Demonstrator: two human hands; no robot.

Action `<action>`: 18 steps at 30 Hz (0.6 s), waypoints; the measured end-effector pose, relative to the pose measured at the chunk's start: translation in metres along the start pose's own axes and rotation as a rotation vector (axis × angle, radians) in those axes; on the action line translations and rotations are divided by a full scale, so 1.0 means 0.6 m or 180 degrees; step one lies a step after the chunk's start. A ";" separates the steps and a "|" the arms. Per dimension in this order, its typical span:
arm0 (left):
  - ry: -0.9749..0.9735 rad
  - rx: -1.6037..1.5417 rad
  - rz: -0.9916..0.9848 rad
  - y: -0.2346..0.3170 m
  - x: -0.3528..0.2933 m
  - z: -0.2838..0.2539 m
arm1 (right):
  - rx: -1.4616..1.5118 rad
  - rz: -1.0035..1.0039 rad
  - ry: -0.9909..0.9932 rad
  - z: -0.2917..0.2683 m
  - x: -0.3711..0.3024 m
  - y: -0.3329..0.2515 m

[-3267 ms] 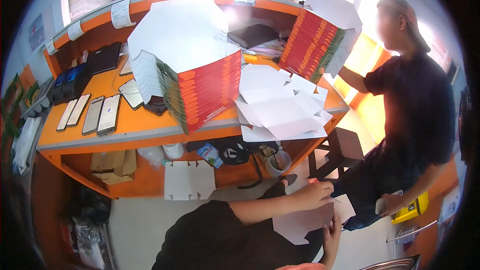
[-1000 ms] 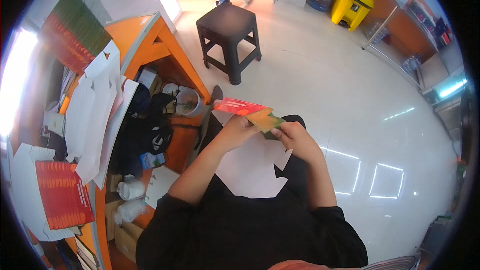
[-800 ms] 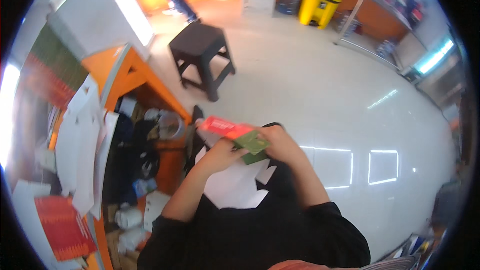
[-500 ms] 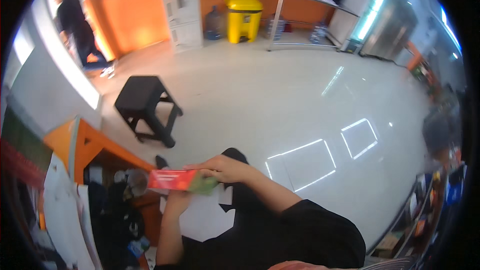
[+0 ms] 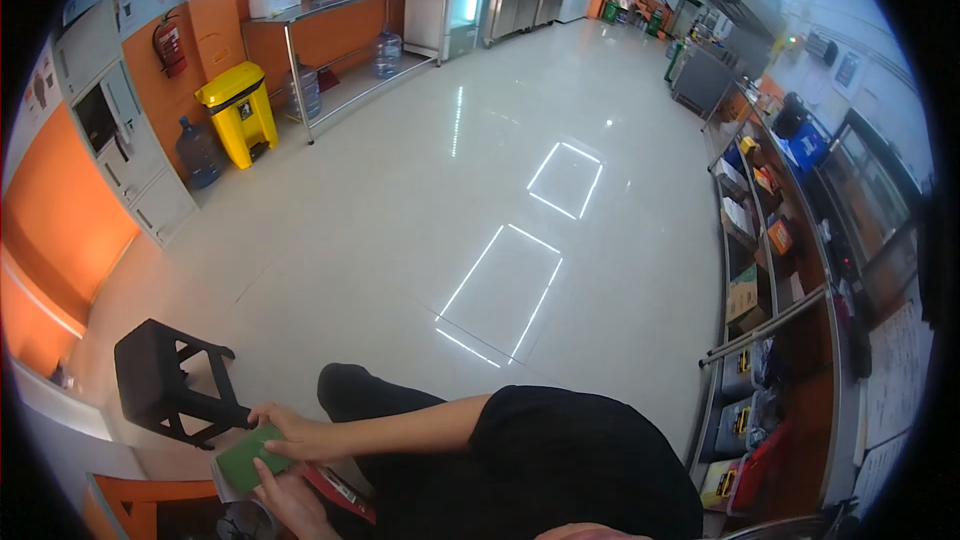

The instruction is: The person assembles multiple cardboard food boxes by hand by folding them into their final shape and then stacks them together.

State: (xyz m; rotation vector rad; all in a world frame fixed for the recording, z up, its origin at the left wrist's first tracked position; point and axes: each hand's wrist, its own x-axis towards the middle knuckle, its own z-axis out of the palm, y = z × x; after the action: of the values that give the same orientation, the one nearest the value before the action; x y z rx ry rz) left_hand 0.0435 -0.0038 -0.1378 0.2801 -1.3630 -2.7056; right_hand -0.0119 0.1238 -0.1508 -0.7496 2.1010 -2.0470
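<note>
A flat green rectangular piece (image 5: 240,462), with a pale edge showing along its left side, is between my hands at the lower left. My right hand (image 5: 297,437) grips its upper right corner, fingers curled over the far edge. From below, my left hand (image 5: 290,502) grips it with the thumb lying on the green face. Whether it is a packet or a pad I cannot tell. Beside my left wrist, against my dark clothing, lies a red box (image 5: 340,493) with pale print, partly hidden by the hand and forearm.
A black stool (image 5: 165,380) stands just beyond my hands. The orange edge of a desk (image 5: 150,490) is at the lower left. Metal shelving (image 5: 760,325) with boxes and bins lines the right. A yellow bin (image 5: 240,120) and a steel table (image 5: 350,2) stand along the far wall.
The view has swung right, and the walking person has left it. The red box, earlier up at my hands with the green piece, is now lower by my left wrist. Both hands grip the green piece.
</note>
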 end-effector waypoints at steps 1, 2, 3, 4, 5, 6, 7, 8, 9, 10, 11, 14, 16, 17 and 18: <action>0.0040 0.0141 -0.0042 -0.005 0.009 -0.017 | 0.0113 -0.0214 0.0154 0.007 0.003 0.006; 0.0087 0.0282 -0.0080 -0.012 0.016 -0.033 | 0.0098 -0.0223 0.0170 0.006 0.003 0.014; 0.0319 0.0556 0.0011 0.000 0.013 -0.020 | -0.0524 -0.0815 0.0041 0.002 0.006 0.012; 0.0307 0.0554 0.0003 0.009 0.009 -0.005 | -0.1149 -0.1393 -0.0087 -0.003 0.007 -0.003; 0.0546 0.0539 -0.0109 0.017 0.005 0.010 | -0.1149 -0.1515 -0.0031 -0.009 0.003 -0.018; 0.0782 0.0530 -0.0213 0.022 0.002 0.018 | -0.1154 -0.1518 -0.0021 -0.018 0.005 -0.031; 0.0777 0.0530 -0.0211 0.023 0.004 0.010 | -0.1087 -0.1436 -0.0331 -0.029 0.008 -0.041; 0.0479 0.0730 -0.0275 0.023 0.009 -0.006 | -0.1017 -0.1352 -0.0650 -0.040 0.011 -0.053; 0.0229 0.0932 -0.0299 0.029 0.014 -0.022 | -0.1001 -0.1156 -0.0911 -0.039 0.020 -0.065; 0.0308 0.0954 -0.0265 0.028 0.021 -0.032 | -0.0935 -0.1184 -0.0966 -0.036 0.031 -0.059; 0.0139 0.0419 0.0046 0.020 0.032 -0.038 | -0.1123 -0.1414 -0.0861 -0.034 0.043 -0.047; 0.0170 -0.0267 0.0481 0.038 0.025 -0.050 | -0.1122 -0.1456 -0.0817 -0.026 0.056 -0.054; 0.0381 0.0275 0.0703 0.057 0.016 -0.022 | -0.1155 -0.1423 -0.0598 -0.036 0.055 -0.058; 0.0356 0.0440 0.0544 0.056 0.020 -0.023 | -0.0696 -0.0919 -0.0472 -0.046 0.041 -0.055; 0.0421 0.0621 0.0266 0.069 0.022 0.003 | -0.0952 -0.1278 -0.0315 -0.065 0.046 -0.062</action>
State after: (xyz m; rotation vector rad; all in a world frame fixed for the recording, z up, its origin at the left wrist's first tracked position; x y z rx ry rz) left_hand 0.0306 -0.0294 -0.1048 0.4002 -1.5634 -2.4427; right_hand -0.0424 0.1487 -0.1048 -1.3869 2.3820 -1.8233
